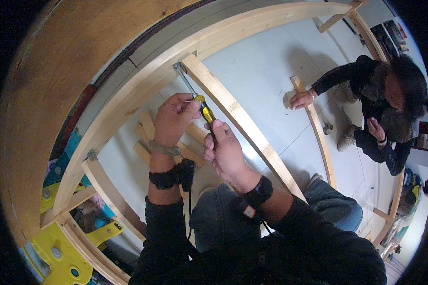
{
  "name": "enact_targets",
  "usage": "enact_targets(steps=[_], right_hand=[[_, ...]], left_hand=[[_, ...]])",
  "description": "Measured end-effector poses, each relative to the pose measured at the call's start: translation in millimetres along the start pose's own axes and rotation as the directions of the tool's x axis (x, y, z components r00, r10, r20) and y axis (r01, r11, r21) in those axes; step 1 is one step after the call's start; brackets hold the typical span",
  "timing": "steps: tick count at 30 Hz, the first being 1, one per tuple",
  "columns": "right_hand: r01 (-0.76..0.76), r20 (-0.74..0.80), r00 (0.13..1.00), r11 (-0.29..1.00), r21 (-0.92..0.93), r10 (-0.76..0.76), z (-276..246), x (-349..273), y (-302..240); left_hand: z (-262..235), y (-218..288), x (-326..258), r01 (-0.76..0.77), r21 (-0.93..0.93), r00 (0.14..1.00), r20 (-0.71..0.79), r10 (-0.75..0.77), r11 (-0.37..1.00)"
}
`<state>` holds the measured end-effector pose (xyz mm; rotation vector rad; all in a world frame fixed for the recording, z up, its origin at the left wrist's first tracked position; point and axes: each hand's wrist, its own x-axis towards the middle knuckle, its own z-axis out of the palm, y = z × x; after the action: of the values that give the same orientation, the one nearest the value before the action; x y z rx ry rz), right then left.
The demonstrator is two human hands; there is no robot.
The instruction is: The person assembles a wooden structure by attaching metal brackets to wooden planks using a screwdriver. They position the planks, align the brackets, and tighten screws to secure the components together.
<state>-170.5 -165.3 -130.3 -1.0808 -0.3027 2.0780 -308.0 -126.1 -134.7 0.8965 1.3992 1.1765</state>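
Note:
A screwdriver (207, 112) with a yellow and black handle is gripped by my right hand (226, 149), fingers wrapped round the handle's lower end. My left hand (176, 116) pinches the front of the handle where the metal shaft begins. The shaft points up and away, its tip at a small metal bracket (178, 66). That bracket sits in the corner where a wooden crosspiece (242, 118) meets a long wooden rail (152, 71). Whether the tip is seated in a screw is too small to tell.
Loose wood pieces (147, 124) lie on the tiled floor beyond my left forearm. At lower left is a yellow plastic piece (57, 251) by the frame. A co-worker (385, 104) crouches at right, one hand by another wooden slat (316, 128). A wooden panel (38, 85) rises at far left.

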Motion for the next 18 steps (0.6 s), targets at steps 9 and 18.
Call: enact_targets(steps=[9,18], right_hand=[[0.494,-0.049,0.760,0.624,-0.606,-0.648,-7,31,33],[-0.527,0.399,0.846,0.661,0.534,0.353,-9,6,-11]], left_hand=[[15,-10,7,-0.095,0.056,0.985,0.152,0.086,0.994],[-9,-27,18,0.067,-0.352,0.913,0.399,0.085,0.933]])
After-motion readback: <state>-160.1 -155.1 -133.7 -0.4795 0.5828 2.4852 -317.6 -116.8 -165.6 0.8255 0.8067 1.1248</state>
